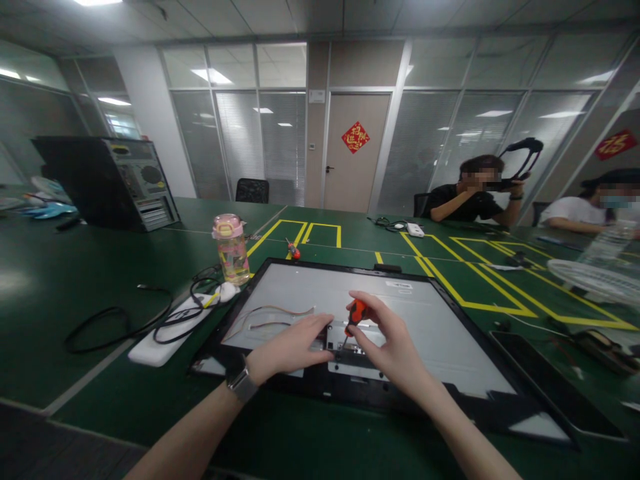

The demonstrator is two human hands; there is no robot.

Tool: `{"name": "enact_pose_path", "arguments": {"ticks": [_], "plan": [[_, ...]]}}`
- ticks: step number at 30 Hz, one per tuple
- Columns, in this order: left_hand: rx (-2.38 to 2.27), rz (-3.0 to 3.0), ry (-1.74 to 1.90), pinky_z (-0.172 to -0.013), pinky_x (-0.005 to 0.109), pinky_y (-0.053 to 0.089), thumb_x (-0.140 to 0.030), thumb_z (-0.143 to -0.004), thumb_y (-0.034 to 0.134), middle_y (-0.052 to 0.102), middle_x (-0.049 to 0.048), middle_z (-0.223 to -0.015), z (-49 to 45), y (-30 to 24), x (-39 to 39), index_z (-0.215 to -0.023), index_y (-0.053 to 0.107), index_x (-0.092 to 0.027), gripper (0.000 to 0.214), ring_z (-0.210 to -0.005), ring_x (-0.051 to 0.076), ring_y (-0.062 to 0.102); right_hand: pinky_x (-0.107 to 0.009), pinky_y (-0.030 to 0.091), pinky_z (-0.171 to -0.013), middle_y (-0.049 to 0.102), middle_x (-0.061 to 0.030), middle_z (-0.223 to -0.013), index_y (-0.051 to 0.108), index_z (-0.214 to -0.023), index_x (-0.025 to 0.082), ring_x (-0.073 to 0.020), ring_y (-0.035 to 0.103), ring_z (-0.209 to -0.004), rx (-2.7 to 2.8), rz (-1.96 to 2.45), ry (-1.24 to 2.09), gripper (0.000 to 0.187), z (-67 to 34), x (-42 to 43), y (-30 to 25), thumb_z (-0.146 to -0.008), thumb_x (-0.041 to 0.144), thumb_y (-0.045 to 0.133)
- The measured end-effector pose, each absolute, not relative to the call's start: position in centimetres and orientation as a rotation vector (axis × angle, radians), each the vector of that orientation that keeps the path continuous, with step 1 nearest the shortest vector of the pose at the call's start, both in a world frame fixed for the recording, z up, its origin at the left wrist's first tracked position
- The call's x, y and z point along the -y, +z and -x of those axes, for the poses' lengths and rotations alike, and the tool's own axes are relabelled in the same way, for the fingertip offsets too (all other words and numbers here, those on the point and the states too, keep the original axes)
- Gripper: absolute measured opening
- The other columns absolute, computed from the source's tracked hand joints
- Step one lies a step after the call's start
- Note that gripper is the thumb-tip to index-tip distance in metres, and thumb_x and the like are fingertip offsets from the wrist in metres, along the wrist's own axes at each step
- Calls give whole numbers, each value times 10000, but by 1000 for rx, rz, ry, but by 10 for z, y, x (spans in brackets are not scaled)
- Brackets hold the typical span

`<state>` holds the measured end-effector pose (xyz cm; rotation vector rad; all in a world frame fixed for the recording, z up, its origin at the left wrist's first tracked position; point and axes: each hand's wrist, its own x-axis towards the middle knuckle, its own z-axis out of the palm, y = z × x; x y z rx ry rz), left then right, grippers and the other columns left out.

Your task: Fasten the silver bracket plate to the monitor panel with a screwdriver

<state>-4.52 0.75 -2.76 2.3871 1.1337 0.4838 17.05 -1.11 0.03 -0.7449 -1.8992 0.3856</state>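
A flat monitor panel (423, 320) with a grey back and black frame lies on the green table in front of me. On its near half sits a small metal bracket (367, 370). My right hand (395, 337) is closed around the orange-and-black handle of a screwdriver (357, 316), which is tilted with its shaft down at the bracket; its very tip is hard to make out. At the bracket's left end, my left hand (295, 343) grips it between fingers and thumb. Thin loose wires (273, 325) lie on the panel beyond that hand.
Left of the panel are a white power strip (167, 333) with black cables and a pink-lidded bottle (231, 250). A second screwdriver (293, 251) lies past the far edge. A computer tower (107, 180) stands far left; a dark flat panel (555, 383) is at right. Two people sit across.
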Motion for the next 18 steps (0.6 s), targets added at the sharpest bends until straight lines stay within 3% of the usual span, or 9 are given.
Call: {"name": "enact_pose_path", "arguments": {"ticks": [18], "plan": [[-1150,-2364,474,-1097,416,341,-345,-855,631,465,119,-1444,44,-23,-5,-1404,406,-196,612,-1301,295,455,-381,570,-810,684,-55,-970,556,-1218,246,-211,673,-868,1870,762,338,365,-172,11,-1,-864,192,624]]}}
